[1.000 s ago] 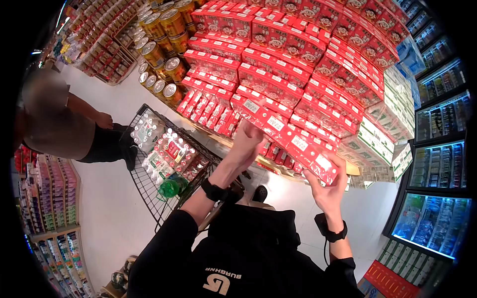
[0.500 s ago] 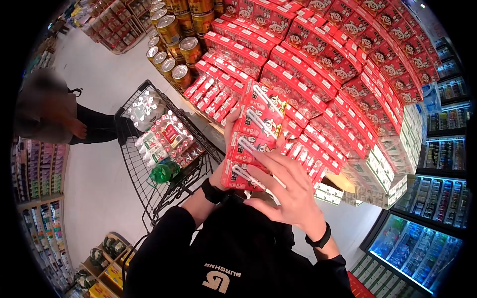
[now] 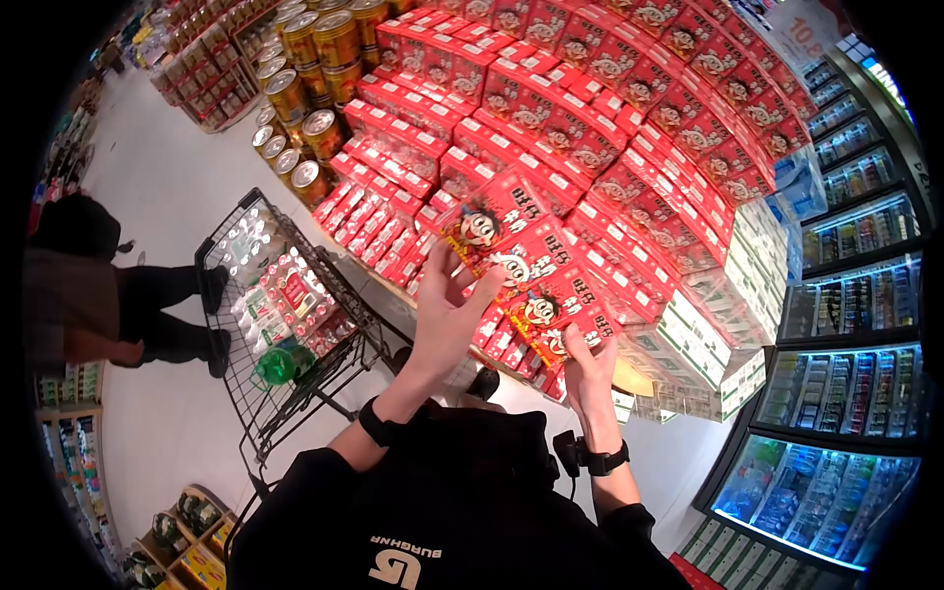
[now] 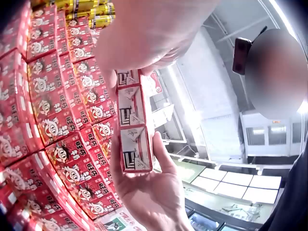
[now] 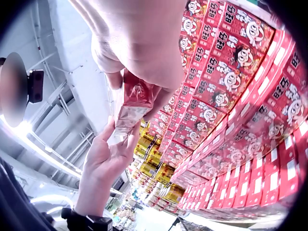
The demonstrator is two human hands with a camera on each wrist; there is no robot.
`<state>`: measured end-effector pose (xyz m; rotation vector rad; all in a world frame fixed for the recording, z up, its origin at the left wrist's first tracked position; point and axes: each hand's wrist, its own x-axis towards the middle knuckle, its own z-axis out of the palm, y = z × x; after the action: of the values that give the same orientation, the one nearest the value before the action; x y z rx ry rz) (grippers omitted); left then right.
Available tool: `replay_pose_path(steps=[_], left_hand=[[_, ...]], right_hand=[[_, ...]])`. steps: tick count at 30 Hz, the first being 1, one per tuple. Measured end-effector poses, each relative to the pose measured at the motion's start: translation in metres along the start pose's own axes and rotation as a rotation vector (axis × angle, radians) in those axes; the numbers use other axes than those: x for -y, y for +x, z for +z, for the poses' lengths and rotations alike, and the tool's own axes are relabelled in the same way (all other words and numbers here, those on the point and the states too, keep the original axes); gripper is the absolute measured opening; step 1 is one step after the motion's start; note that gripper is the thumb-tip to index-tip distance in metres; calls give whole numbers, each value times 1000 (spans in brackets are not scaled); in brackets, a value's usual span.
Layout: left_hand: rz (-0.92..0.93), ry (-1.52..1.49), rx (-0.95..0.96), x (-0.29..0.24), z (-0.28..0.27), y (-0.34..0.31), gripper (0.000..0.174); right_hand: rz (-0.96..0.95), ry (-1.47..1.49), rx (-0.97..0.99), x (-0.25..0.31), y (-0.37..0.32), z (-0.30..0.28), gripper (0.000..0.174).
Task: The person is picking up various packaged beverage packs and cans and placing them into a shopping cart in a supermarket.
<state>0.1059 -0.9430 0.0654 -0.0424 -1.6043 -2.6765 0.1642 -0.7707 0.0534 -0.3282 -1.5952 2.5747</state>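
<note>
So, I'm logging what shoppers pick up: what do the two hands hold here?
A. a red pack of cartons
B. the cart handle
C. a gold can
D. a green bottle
A: the left hand and right hand both hold the red pack in front of the display; the gold cans stand stacked and the green bottle lies in the cart.

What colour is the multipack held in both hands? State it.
Red, printed with cartoon faces; the multipack shows best in the head view.
</note>
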Motion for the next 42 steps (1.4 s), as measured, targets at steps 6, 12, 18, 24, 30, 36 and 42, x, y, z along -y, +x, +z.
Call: replay_pose_path(steps=[6, 12, 18, 24, 30, 36, 42], left_hand=[[-147, 104, 126, 27, -26, -7, 52], [-122, 206, 320, 5, -11, 24, 57], [378, 387, 550, -44, 70, 112, 50], [739, 754, 528, -66, 137, 184, 51], [937, 785, 441, -92, 158, 243, 55], [1181, 1143, 275, -124, 134, 335, 66], [1258, 1519, 158, -134, 68, 388, 86]], right_hand=[[-169, -516, 74, 23, -3, -34, 48], [-455, -935, 99, 80, 7, -29, 45], [-694, -1166, 60, 177, 48, -27, 47], [-877, -1325, -34, 248, 92, -33, 46], [-1026, -1404, -60, 276, 151, -15, 50], [-1091, -1291, -11, 277, 248, 29, 54], [-993, -1324, 44, 264, 298, 43, 59]])
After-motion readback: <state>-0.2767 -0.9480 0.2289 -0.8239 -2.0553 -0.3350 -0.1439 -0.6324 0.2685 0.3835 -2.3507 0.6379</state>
